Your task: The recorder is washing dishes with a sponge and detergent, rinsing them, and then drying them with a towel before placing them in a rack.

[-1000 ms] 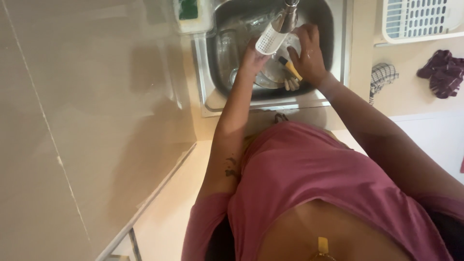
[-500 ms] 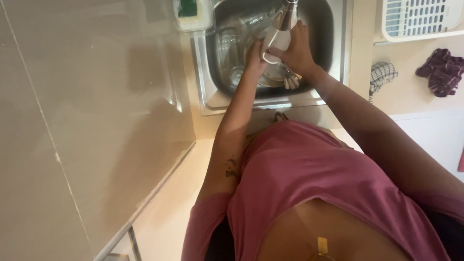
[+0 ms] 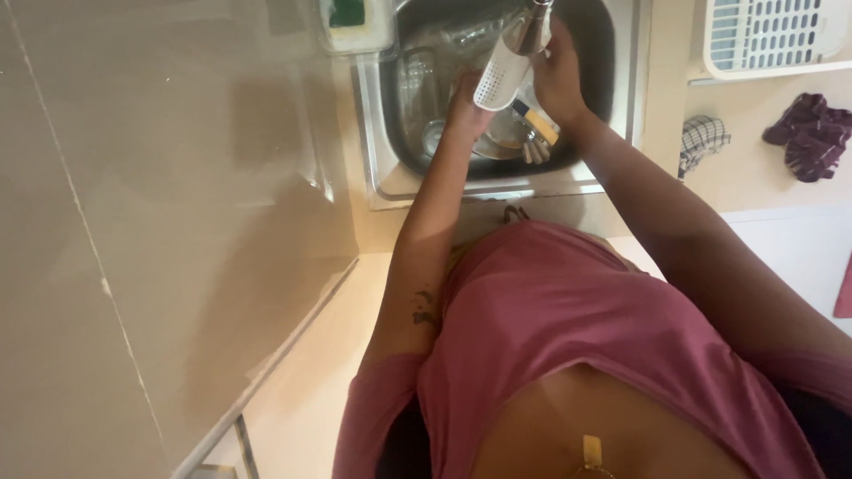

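Over a steel sink [image 3: 382, 133], the left hand [image 3: 466, 102] has its fingers clenched around a white perforated holder [image 3: 499, 75] under the tap [image 3: 532, 27]. The right hand [image 3: 559, 80] steadies it; its grip is unclear. Best held low over the basin, away from the glasses [image 3: 417, 75].

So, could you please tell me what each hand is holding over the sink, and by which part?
The left hand holds the white perforated holder by its lower end. What the right hand grips cannot be told.
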